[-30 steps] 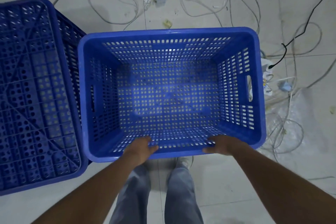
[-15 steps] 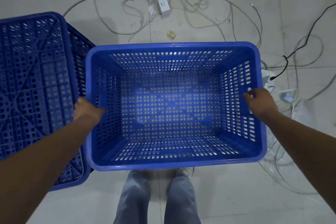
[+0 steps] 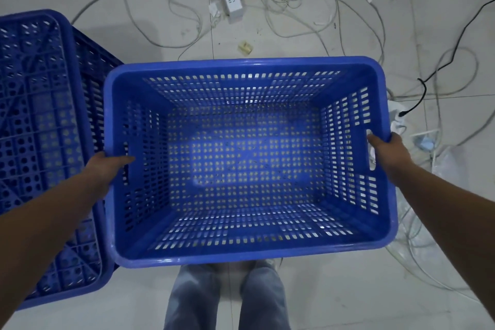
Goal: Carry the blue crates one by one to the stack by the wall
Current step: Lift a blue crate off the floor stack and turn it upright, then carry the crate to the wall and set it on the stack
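Note:
An empty blue perforated crate fills the middle of the head view, open side up, in front of my legs. My left hand grips its left rim, thumb over the edge by the handle slot. My right hand grips the right rim at the handle slot, fingers hidden behind the wall. A second blue crate lies upside down on the floor to the left, its ribbed bottom facing up, touching or nearly touching the held crate.
White tiled floor all around. A white power strip and several tangled grey cables lie beyond the crate. A black cable and more wires with a clear plastic sheet lie to the right.
My hands moved from the crate's near rim out to its left and right sides and closed on the rims. The crate now sits larger and nearer in view.

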A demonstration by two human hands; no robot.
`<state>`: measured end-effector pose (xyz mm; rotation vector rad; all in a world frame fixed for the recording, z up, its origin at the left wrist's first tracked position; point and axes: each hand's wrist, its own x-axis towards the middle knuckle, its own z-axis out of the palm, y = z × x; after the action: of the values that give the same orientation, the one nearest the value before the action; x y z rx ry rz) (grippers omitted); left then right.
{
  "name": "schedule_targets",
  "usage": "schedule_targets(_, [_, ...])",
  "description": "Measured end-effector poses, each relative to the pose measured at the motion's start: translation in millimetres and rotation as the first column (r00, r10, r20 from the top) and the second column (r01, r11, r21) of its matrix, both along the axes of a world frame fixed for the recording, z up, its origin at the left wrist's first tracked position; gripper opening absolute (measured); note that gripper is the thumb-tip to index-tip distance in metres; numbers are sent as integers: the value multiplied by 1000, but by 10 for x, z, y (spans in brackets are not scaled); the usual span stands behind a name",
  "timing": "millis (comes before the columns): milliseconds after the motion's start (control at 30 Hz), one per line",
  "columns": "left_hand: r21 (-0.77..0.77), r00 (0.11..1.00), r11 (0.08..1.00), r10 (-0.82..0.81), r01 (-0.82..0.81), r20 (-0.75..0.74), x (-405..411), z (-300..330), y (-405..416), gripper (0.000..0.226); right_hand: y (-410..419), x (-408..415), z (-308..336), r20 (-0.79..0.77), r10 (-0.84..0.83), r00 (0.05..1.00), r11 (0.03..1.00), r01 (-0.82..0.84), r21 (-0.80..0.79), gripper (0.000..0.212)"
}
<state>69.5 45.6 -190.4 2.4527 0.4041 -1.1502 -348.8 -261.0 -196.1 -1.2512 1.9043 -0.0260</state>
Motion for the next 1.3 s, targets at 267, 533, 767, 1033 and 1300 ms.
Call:
schedule_targets(267, [-101,991,988,108,-116,-85,-26,105,8,67,-86,-27,18,53,-106,993,990,101,98,59])
schedule_targets(533, [-143,991,986,68,-85,-118,-147,574,150,39,115,-392,532,-18,-240,971,966,241,95,57])
schedule_targets(767, [-224,999,974,-28,24,-17,95,1714,-22,17,-127,-297,1748,-5,-150,989,988,150,-23,43])
schedule_targets(1033, [-279,940,935,-127,220,318,461,3229,-165,32,-205,-95,3500,39,6,999,992,-1,-124,32])
schedule_targets(1300, [-466,909,848,-41,252,416,776,4753,90,16,-22,207,5164,-23,183,983,922,-180,-342,19])
